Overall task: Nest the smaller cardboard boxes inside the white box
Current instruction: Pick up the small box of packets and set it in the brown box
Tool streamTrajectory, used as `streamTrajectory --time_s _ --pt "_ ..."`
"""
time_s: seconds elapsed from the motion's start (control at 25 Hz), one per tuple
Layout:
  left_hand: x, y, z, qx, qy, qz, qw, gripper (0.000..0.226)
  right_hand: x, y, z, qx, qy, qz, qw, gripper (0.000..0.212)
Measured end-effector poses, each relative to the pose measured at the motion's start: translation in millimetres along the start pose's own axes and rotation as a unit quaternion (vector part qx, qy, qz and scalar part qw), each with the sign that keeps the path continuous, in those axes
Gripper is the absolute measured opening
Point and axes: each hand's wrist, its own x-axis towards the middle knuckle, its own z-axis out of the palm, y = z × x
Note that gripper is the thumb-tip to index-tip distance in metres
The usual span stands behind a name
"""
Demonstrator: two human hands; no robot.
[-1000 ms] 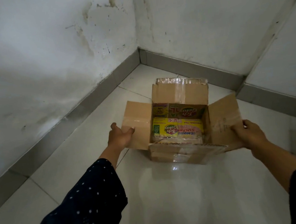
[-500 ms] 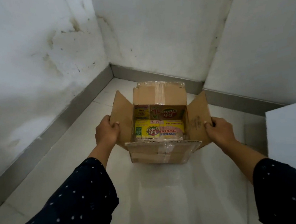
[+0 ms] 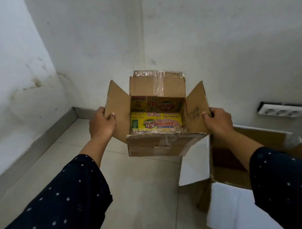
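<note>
A brown cardboard box [image 3: 155, 145] with its flaps open hangs in the air in front of me, off the floor. A smaller printed yellow tea box [image 3: 156, 124] lies inside it. My left hand [image 3: 101, 126] grips the left flap and my right hand [image 3: 219, 121] grips the right flap. The white box [image 3: 225, 207] stands open on the floor at the lower right, brown inside, its near white flap folded outward; my right sleeve hides part of it. The brown box's right corner overlaps the white box's left flap in the view.
White walls meet in a corner straight ahead, with a grey skirting along the left wall [image 3: 38, 150]. A white power strip [image 3: 282, 111] sits by the right wall. The pale tiled floor [image 3: 146, 198] stretches below the lifted box.
The brown box was on the floor; both hands folded its side flaps upward, then lifted it off the floor. The view has swung right, bringing the white box into sight.
</note>
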Motion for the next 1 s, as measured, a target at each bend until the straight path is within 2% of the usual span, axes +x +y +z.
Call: streamTrajectory --time_s 0.12,0.24,0.48,0.56,0.68,1.0 --pt "-31 73 28 -0.030 -0.009 0.036 0.999 0.018 13 25 -86 -0.007 0.038 0.005 0.999 0.030" --pt "-65 134 67 -0.034 -0.026 0.059 0.997 0.021 20 59 -159 -0.018 0.076 0.021 0.997 0.030" --pt "-133 200 156 -0.054 -0.105 0.084 0.989 0.024 15 150 -254 -0.034 0.104 0.081 0.991 0.023" --pt "-153 203 183 -0.046 -0.131 0.081 0.987 0.022 11 179 -267 -0.047 0.088 0.100 0.990 0.018" --pt "-172 192 216 -0.005 -0.148 0.080 0.986 0.015 4 216 -267 -0.045 0.062 0.123 0.989 0.023" --pt "-201 128 276 0.090 -0.171 0.063 0.979 0.025 -14 291 -212 -0.080 -0.016 0.186 0.979 0.024"
